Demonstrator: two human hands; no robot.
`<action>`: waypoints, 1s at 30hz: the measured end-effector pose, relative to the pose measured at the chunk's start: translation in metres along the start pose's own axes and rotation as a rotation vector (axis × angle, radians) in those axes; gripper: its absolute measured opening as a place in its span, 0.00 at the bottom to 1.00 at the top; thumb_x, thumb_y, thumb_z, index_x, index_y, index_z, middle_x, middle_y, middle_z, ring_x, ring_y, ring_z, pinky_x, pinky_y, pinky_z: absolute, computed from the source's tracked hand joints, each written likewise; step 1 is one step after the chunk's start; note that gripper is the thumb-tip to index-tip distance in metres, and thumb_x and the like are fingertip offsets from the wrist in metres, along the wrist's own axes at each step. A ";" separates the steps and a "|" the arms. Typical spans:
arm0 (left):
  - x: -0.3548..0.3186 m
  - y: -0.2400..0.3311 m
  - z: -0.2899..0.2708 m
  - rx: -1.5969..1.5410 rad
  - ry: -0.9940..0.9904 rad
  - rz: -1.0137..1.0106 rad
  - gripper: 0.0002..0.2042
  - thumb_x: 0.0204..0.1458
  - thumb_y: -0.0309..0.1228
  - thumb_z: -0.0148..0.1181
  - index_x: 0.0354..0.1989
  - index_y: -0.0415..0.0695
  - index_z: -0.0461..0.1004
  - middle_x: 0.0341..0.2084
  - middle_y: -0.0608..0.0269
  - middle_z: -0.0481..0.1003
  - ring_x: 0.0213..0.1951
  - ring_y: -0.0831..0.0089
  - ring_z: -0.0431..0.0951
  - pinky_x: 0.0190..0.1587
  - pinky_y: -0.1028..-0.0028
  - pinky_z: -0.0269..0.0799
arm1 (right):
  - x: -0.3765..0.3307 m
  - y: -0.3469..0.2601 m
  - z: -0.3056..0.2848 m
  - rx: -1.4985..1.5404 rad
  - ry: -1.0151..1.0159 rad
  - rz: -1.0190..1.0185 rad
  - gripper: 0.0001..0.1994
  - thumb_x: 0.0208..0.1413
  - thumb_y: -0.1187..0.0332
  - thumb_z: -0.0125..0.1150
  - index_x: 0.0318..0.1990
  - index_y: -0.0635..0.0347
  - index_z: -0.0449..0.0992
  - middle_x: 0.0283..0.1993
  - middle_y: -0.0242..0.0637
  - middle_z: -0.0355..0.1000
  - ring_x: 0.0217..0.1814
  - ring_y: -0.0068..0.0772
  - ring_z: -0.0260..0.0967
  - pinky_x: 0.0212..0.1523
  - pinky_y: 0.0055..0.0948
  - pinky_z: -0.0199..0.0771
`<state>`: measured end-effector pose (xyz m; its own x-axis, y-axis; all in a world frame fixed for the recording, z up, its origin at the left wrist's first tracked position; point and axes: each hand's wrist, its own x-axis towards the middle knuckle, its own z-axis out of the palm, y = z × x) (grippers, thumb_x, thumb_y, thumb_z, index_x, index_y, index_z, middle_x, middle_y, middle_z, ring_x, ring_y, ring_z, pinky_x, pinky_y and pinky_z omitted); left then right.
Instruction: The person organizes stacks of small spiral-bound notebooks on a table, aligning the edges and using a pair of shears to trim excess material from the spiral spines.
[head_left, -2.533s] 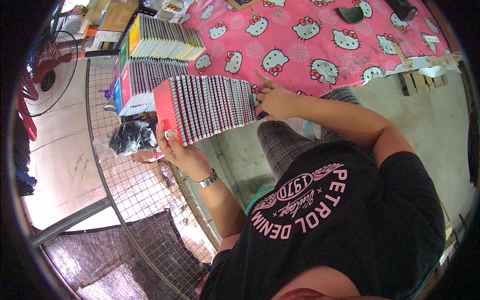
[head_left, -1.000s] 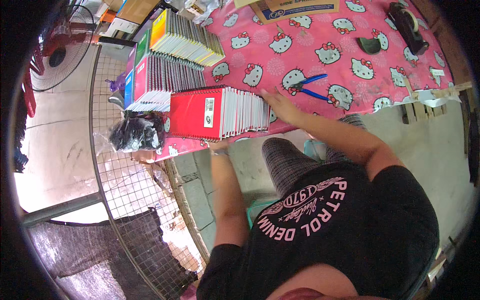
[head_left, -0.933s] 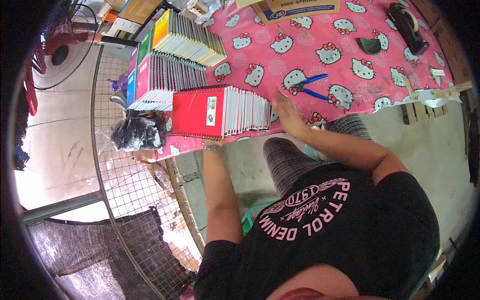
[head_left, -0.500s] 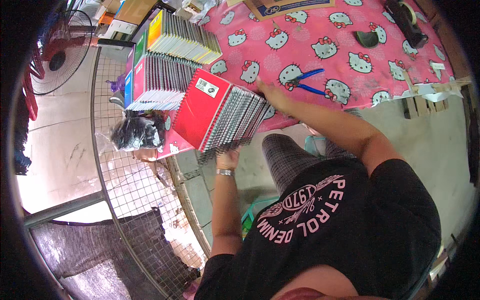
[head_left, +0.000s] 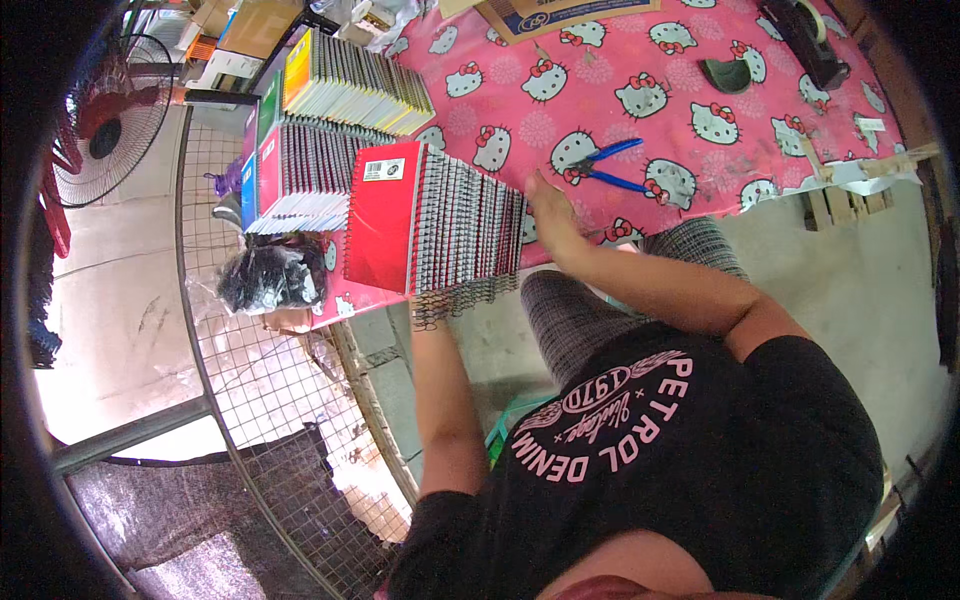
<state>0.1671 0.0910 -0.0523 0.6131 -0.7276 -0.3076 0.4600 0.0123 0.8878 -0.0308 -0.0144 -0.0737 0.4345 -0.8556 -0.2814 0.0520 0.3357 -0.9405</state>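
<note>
Both hands bracket a row of spiral notebooks stood on edge, red cover facing the person's left, wire spines toward the person. Right hand lies flat and open against the far end of the row, fingers extended, pressing on the last notebook; no clench. Left hand is hidden beneath the row at its near edge; only the forearm shows rising to it, so cannot tell whether it grips or merely props.

Row sits at the near-left corner of the pink cartoon-cat tablecloth, partly overhanging the edge.

Relative to the row: a second notebook stack just beside it on the left; a third stack behind that one. Black bag at the lower left, near. Blue-handled pliers just beyond the right hand. Tape dispenser well apart, far right.
</note>
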 end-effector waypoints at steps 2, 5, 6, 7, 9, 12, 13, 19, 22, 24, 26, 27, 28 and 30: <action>0.019 0.009 0.005 0.011 -0.071 -0.056 0.29 0.61 0.52 0.38 0.65 0.47 0.57 0.62 0.60 0.62 0.63 0.62 0.61 0.66 0.57 0.54 | -0.017 0.004 0.011 0.082 -0.049 0.069 0.38 0.62 0.40 0.36 0.69 0.62 0.50 0.69 0.57 0.52 0.73 0.50 0.47 0.70 0.37 0.43; 0.035 0.013 0.015 0.023 -0.135 -0.105 0.29 0.61 0.52 0.39 0.65 0.46 0.57 0.62 0.59 0.62 0.63 0.62 0.61 0.66 0.58 0.55 | -0.004 0.008 0.015 0.025 -0.103 0.048 0.41 0.61 0.39 0.36 0.70 0.65 0.44 0.71 0.60 0.44 0.75 0.53 0.38 0.72 0.40 0.36; 0.038 0.014 0.016 0.032 -0.147 -0.111 0.30 0.61 0.52 0.39 0.65 0.46 0.57 0.62 0.59 0.62 0.63 0.62 0.62 0.65 0.58 0.55 | -0.002 0.003 0.017 -0.005 -0.095 0.027 0.42 0.61 0.38 0.35 0.69 0.67 0.43 0.71 0.61 0.43 0.75 0.54 0.36 0.72 0.41 0.34; 0.041 0.016 0.017 0.036 -0.157 -0.123 0.30 0.61 0.53 0.39 0.65 0.45 0.57 0.62 0.59 0.62 0.63 0.62 0.62 0.65 0.58 0.55 | 0.000 -0.002 0.021 -0.035 -0.090 0.006 0.43 0.60 0.38 0.35 0.69 0.69 0.42 0.71 0.61 0.42 0.76 0.56 0.34 0.72 0.42 0.31; 0.046 0.017 0.023 0.053 -0.182 -0.141 0.30 0.61 0.53 0.40 0.65 0.45 0.57 0.63 0.58 0.62 0.63 0.62 0.62 0.65 0.58 0.56 | 0.008 -0.010 0.031 -0.092 -0.043 -0.001 0.45 0.60 0.36 0.34 0.69 0.72 0.40 0.71 0.63 0.40 0.76 0.57 0.31 0.72 0.44 0.29; 0.045 0.020 0.031 0.064 -0.211 -0.158 0.31 0.61 0.53 0.41 0.65 0.44 0.57 0.63 0.57 0.62 0.63 0.61 0.62 0.65 0.59 0.57 | 0.014 -0.019 0.045 -0.162 0.035 0.069 0.47 0.59 0.35 0.31 0.68 0.74 0.39 0.71 0.66 0.39 0.76 0.60 0.29 0.72 0.45 0.29; 0.042 0.025 0.028 0.059 -0.215 -0.153 0.31 0.61 0.53 0.41 0.65 0.44 0.57 0.63 0.57 0.62 0.63 0.61 0.62 0.65 0.59 0.57 | 0.010 -0.024 0.047 -0.086 0.017 0.031 0.47 0.59 0.35 0.32 0.68 0.74 0.39 0.71 0.66 0.39 0.76 0.60 0.29 0.72 0.45 0.29; -0.010 0.117 0.060 -0.283 -0.586 0.029 0.34 0.59 0.56 0.44 0.64 0.40 0.58 0.62 0.53 0.63 0.63 0.60 0.63 0.64 0.60 0.59 | -0.010 -0.115 0.043 0.112 -0.053 -0.480 0.42 0.59 0.44 0.46 0.71 0.62 0.40 0.72 0.62 0.38 0.75 0.64 0.29 0.71 0.53 0.35; -0.039 0.152 0.086 -0.151 -0.467 -0.116 0.31 0.57 0.50 0.51 0.62 0.38 0.60 0.58 0.52 0.67 0.59 0.60 0.68 0.61 0.59 0.63 | -0.040 -0.169 0.058 -0.250 -0.126 -0.233 0.45 0.58 0.39 0.43 0.72 0.56 0.34 0.74 0.57 0.29 0.75 0.65 0.26 0.70 0.58 0.29; -0.039 0.152 0.077 0.004 -0.351 -0.005 0.27 0.57 0.44 0.53 0.59 0.36 0.63 0.55 0.52 0.70 0.56 0.60 0.71 0.58 0.59 0.66 | -0.043 -0.167 0.074 -0.287 -0.092 -0.305 0.45 0.56 0.40 0.47 0.72 0.54 0.33 0.74 0.59 0.28 0.74 0.71 0.25 0.64 0.71 0.30; -0.044 0.151 0.067 0.080 -0.244 0.048 0.19 0.55 0.33 0.56 0.52 0.34 0.69 0.48 0.53 0.75 0.50 0.62 0.75 0.54 0.64 0.70 | -0.045 -0.160 0.081 -0.385 -0.119 -0.326 0.47 0.55 0.38 0.46 0.72 0.54 0.33 0.74 0.60 0.26 0.74 0.72 0.24 0.65 0.71 0.32; -0.044 0.150 0.064 0.063 -0.255 0.027 0.19 0.55 0.32 0.56 0.52 0.34 0.69 0.48 0.53 0.75 0.50 0.62 0.75 0.54 0.64 0.71 | -0.039 -0.152 0.080 -0.345 -0.194 -0.371 0.46 0.56 0.38 0.46 0.72 0.54 0.33 0.74 0.60 0.27 0.74 0.71 0.25 0.67 0.67 0.33; -0.041 0.150 0.065 0.046 -0.275 0.003 0.19 0.55 0.31 0.56 0.52 0.34 0.69 0.47 0.54 0.75 0.49 0.63 0.75 0.53 0.63 0.71 | -0.024 -0.139 0.072 -0.304 -0.260 -0.418 0.46 0.56 0.38 0.45 0.72 0.54 0.33 0.74 0.60 0.27 0.74 0.69 0.26 0.68 0.63 0.34; -0.034 0.149 0.078 0.052 -0.283 -0.019 0.19 0.55 0.28 0.56 0.54 0.37 0.67 0.47 0.56 0.75 0.48 0.64 0.76 0.50 0.63 0.73 | 0.021 -0.108 0.039 -0.089 -0.383 -0.649 0.43 0.58 0.38 0.42 0.71 0.56 0.41 0.73 0.61 0.33 0.76 0.61 0.30 0.71 0.49 0.37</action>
<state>0.1646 0.0644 0.1172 0.3979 -0.8898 -0.2234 0.4322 -0.0330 0.9012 0.0080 -0.0529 0.0293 0.6246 -0.6682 0.4041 0.3377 -0.2354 -0.9113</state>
